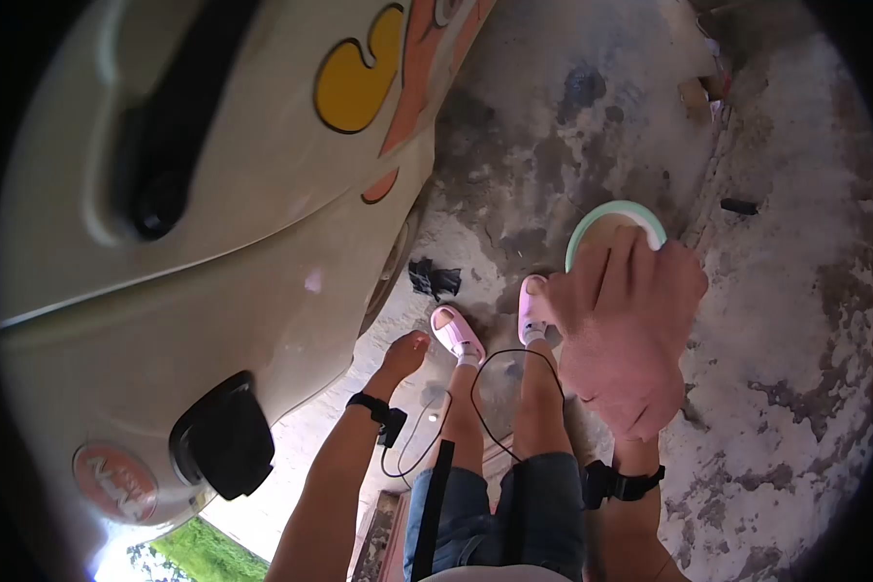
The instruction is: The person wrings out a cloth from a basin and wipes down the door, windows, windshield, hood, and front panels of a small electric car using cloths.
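Observation:
My right hand is large and close to the camera, its back towards me. It looks pink and lumpy near the wrist; whether a glove or cloth covers it is unclear. Its fingers curl over a round, bowl-like thing with a mint-green rim and a pale inside, mostly hidden behind the hand. My left hand hangs low beside the vehicle, apart from it. Its fingers are curled in, with nothing visible in them. Black straps with small boxes circle both wrists.
The pale vehicle fills the left side, with cartoon decals, a black wiper-like arm and a black protruding part. Crumpled black plastic lies ahead of my pink slippers. A thin cable loops by my legs. The concrete floor is stained.

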`<state>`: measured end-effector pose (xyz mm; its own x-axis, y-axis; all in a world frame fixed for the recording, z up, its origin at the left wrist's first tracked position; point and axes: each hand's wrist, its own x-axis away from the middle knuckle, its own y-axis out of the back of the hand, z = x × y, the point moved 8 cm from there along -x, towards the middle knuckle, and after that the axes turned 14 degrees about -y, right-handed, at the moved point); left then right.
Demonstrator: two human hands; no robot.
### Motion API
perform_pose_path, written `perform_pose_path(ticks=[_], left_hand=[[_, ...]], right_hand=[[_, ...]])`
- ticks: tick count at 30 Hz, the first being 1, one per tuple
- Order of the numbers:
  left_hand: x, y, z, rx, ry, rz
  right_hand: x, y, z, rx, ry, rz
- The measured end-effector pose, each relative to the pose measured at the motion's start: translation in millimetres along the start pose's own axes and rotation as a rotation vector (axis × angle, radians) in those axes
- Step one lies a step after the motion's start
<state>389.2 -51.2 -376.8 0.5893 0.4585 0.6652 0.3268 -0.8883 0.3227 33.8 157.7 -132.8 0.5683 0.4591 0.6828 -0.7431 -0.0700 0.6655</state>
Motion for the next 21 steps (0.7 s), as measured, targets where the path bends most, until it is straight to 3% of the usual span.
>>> perform_pose_path(ticks=[3,6,9,11,13,15,16,18,21], left_hand=[[-66,-16,49,-0.094,0.031,-0.119],[-129,-59,157,-0.044,0.251,-0.146],[-173,-78,196,0.047,0.353,-0.171],[-197,-92,229,-0.073,0.373,-0.124],[-207,-112,257,0.034,0.479,0.019],[-203,-108,235,0.168,0.505,-0.184],[-201,-105,217,0.17,0.505,-0.184],[-184,-96,199,0.614,0.485,-0.453],[-153,-52,143,0.681,0.215,-0.629]], right_hand=[[-17,-52,-58,0.107,-0.115,0.154],[-20,-92,-115,0.184,-0.201,0.298],[-14,-113,-151,0.225,-0.286,0.432],[-12,-126,-169,0.264,-0.326,0.493],[-11,-135,-176,0.278,-0.359,0.546],[-14,-141,-181,0.287,-0.369,0.571],[-14,-142,-181,0.289,-0.366,0.572],[-16,-140,-177,0.29,-0.347,0.567],[-22,-135,-162,0.275,-0.28,0.527]])
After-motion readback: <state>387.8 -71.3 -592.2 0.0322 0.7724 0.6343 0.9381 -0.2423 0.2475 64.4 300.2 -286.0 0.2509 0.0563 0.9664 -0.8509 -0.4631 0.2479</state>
